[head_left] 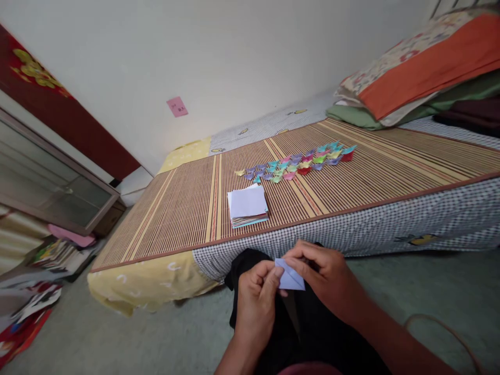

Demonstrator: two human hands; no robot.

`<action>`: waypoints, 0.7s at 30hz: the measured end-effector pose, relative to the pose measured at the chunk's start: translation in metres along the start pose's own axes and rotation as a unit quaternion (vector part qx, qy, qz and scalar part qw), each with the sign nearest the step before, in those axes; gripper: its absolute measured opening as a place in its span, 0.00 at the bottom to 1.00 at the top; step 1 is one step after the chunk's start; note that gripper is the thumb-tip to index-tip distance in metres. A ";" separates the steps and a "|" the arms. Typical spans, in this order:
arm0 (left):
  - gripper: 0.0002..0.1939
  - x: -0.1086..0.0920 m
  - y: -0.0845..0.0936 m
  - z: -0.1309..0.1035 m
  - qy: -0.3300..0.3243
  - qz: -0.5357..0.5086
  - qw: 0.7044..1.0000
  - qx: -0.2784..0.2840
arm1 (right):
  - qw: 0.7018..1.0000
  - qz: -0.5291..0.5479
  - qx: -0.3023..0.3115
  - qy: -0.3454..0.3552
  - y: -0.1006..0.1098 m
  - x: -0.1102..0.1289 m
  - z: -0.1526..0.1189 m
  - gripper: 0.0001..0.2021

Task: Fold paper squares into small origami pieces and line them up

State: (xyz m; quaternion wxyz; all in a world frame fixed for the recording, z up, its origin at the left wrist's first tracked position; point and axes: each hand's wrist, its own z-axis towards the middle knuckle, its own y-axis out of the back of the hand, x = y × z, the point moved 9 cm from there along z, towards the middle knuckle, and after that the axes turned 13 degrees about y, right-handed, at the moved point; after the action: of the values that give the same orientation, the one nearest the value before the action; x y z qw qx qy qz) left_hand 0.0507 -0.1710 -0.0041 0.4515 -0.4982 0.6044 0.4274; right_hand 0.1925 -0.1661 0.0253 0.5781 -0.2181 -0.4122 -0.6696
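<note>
Above my lap I hold a small piece of folded lavender paper [292,277], with a diagonal crease across its face. My left hand [258,291] pinches its left edge between thumb and fingers. At its upper edge my right hand [321,271] is closed, thumb and forefinger on the paper; some of its fingertips are hidden. On the bed in front lies a stack of square paper sheets [247,202], a pale lavender one on top. Behind the stack, several small folded paper pieces [291,165] in many colours lie in slanting rows.
The striped bamboo mat [175,208] covers the bed, its checked sheet hanging over the near side. Folded bedding [425,67] is piled at the right rear. A glass-fronted cabinet [62,172] stands left, with books [58,258] on the floor below. A pink note [177,107] is on the wall.
</note>
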 end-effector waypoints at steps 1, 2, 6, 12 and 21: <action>0.17 -0.001 0.000 0.000 -0.001 -0.001 1.000 -0.002 | 1.000 -0.013 0.004 0.023 -0.001 0.003 0.000 0.10; 0.17 -0.002 0.001 0.000 -0.003 0.001 1.000 -0.007 | 0.998 -0.026 0.008 0.048 -0.002 0.006 0.000 0.09; 0.18 -0.004 0.003 -0.003 -0.017 0.048 0.998 -0.038 | 0.982 -0.098 0.030 0.157 -0.011 0.020 -0.003 0.12; 0.17 -0.003 0.008 -0.004 -0.019 0.055 0.996 -0.067 | 0.957 -0.182 0.035 0.223 -0.018 0.030 -0.004 0.15; 0.20 0.017 0.007 0.014 0.107 -0.122 0.986 0.032 | 0.991 -0.001 0.075 0.110 0.007 0.020 -0.004 0.17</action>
State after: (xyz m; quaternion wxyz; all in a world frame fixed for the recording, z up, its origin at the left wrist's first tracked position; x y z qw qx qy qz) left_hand 0.0442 -0.1599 -0.0232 0.4490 -0.5962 0.5972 0.2938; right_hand 0.1957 -0.1813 0.0406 0.6340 -0.0990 -0.3952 -0.6574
